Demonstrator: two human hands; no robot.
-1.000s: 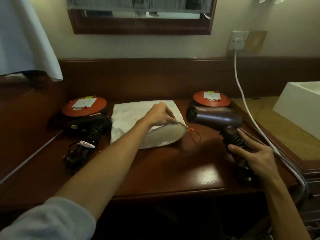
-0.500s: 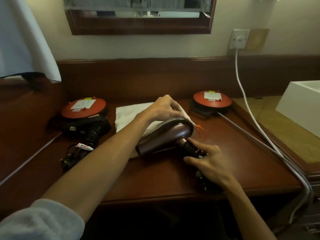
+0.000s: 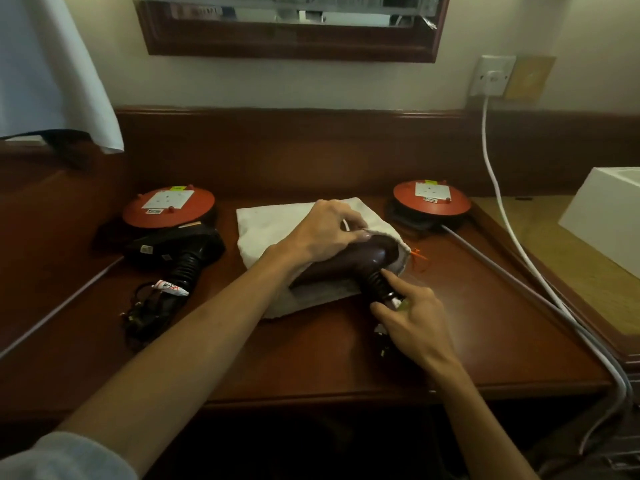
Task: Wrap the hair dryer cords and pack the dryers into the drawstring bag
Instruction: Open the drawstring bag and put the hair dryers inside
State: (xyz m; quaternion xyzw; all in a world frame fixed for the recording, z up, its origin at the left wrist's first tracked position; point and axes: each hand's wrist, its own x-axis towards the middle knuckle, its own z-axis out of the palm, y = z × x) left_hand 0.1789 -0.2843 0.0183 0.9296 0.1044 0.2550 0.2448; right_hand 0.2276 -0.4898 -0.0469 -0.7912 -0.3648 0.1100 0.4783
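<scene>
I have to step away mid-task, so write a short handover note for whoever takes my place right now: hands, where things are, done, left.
Left hand: pinches the upper edge of the white drawstring bag, holding its mouth open.
Right hand: holds the handle of the maroon dryer, whose body is partly inside the bag's mouth, handle outside.
Black dryer: lies on the desk left of the bag, its cord bundled by the handle.
Done: first dryer started into the bag.
Left: push it fully in, add the black dryer, pull the orange drawstring closed.
</scene>
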